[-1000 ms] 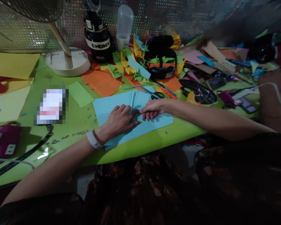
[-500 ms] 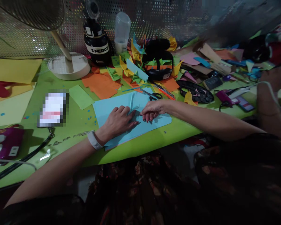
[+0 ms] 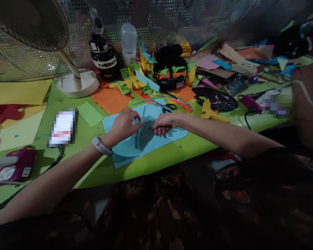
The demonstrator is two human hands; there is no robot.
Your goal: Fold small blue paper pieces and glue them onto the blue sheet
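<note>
A light blue paper sheet [image 3: 169,134] lies on the green table [image 3: 159,159] near its front edge. My left hand [image 3: 123,125] has its fingers curled on the sheet's top layer and lifts that layer into an upright fold. My right hand [image 3: 163,123] is closed in a pinch on the same blue paper, just right of the raised fold. A white band sits on my left wrist. Black-handled scissors [image 3: 167,106] lie just beyond the sheet.
A fan base [image 3: 78,83], a black bottle [image 3: 104,60] and a clear cup [image 3: 128,41] stand at the back. Coloured paper scraps and folded shapes [image 3: 143,78] crowd the middle and right. A phone [image 3: 63,127] and a purple device [image 3: 15,168] lie left.
My left hand went from lying flat on the blue sheet to curling up and raising a layer of it. The camera view shifted slightly.
</note>
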